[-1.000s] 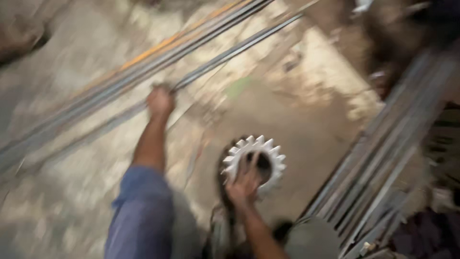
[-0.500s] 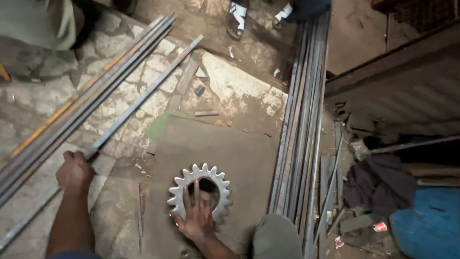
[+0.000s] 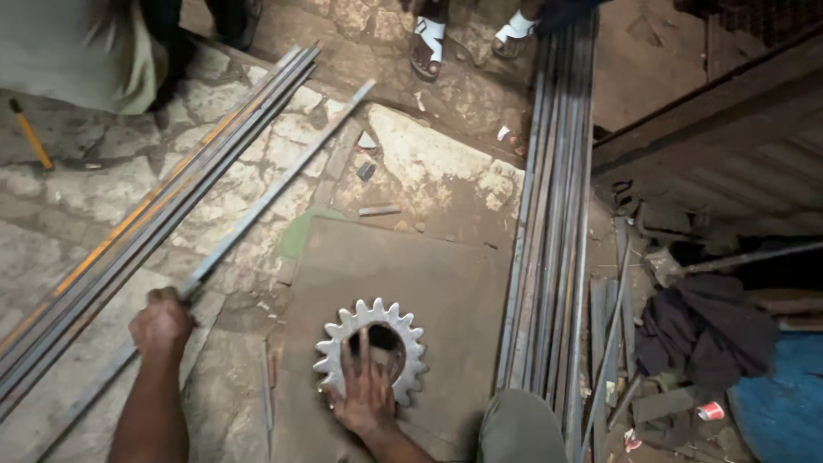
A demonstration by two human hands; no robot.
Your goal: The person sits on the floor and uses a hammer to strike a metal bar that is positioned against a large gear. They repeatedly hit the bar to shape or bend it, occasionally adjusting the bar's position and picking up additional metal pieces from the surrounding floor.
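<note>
My left hand [image 3: 161, 324] is closed around a long flat steel bar [image 3: 257, 214] that runs diagonally from lower left toward the upper middle of the stone floor. My right hand [image 3: 366, 390] rests flat, fingers spread, on a grey toothed gear ring [image 3: 339, 339] lying on a brown metal sheet [image 3: 437, 283]. My knee in olive trousers [image 3: 519, 429] shows at the bottom, right of the gear.
A bundle of long bars [image 3: 111, 249] lies to the left of the held bar, another bundle [image 3: 553, 214] runs along the sheet's right edge. Two people's feet [image 3: 429, 39] stand at the top. Scrap metal, a dark cloth [image 3: 703, 330] and a blue sheet [image 3: 784, 403] crowd the right.
The view has steadied and swung so the bars sit further left. My left hand still grips the flat bar and my right hand stays on the gear.
</note>
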